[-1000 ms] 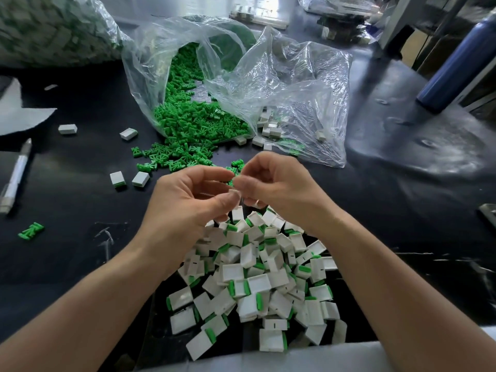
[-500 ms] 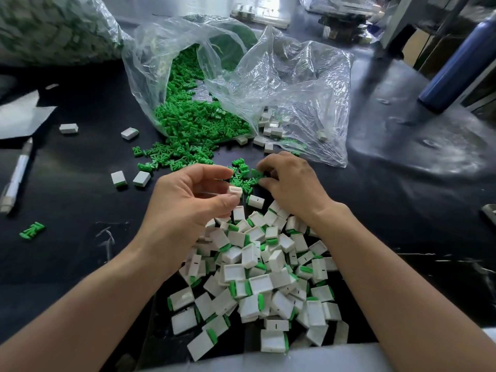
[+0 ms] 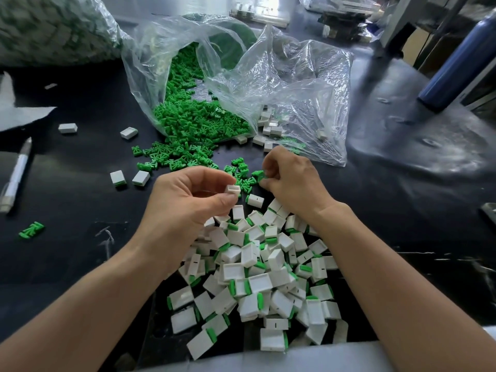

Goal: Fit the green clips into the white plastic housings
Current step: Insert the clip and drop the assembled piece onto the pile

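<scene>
A black, faintly glossy table (image 3: pixel 67 264) is filling the view from above. At the far left a torn white paper scrap (image 3: pixel 18 114) is lying flat, and just below it a slim white pen (image 3: pixel 16 175) is lying lengthwise. Near the pen, a stray clip (image 3: pixel 31 230) of green plastic is sitting alone. Behind them, a bulging bag of mixed parts (image 3: pixel 53 28) is showing only as a blur. A few loose housings (image 3: pixel 128 132), small hollow white rectangular boxes, are sitting apart on the dark surface.

The left hand (image 3: pixel 185 205) is reaching in from the lower left, its thumb and forefinger pinching one white housing (image 3: pixel 233 189) with the open hollow end showing. Behind the hands, a crinkled clear plastic bag (image 3: pixel 150 63) is lying on its side and spilling a pile of green clips (image 3: pixel 193 122), tiny ribbed, fan-shaped pieces. Below the hands, a heap of finished pieces (image 3: pixel 257 272) is lying jumbled near the table's front edge: smooth white boxes, many with a green tab showing at one edge.

The right hand (image 3: pixel 292 181) is curling its fingers and pinching a green clip (image 3: pixel 258 174) at the edge of a small scatter, just beside the held housing. Behind it, a second clear bag (image 3: pixel 308 84) is holding a few white boxes. At the far right a dark blue bottle (image 3: pixel 461 57), a smooth cylinder, is standing.
</scene>
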Available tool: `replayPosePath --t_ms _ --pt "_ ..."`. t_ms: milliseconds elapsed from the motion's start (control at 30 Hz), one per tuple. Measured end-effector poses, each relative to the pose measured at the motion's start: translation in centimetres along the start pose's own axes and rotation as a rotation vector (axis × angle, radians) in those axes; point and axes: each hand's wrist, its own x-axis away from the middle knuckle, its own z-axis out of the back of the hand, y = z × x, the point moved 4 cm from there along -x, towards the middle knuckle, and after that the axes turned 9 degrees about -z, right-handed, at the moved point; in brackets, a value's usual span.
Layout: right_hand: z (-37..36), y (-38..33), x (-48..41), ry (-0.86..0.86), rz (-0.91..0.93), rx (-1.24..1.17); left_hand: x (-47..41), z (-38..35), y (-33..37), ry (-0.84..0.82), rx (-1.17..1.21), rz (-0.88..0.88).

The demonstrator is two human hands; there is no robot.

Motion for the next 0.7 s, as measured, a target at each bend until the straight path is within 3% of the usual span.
replayPosePath --t_ms 267,700 --pt "1.7 -0.1 1.2 -0.105 -0.024 -0.402 0.0 0.0 0.1 0.005 0.02 0.008" --pt "1.9 -2.6 3.1 -0.248 0.122 -0.55 -0.1 -0.1 -0.1 0.004 0.068 0.013"
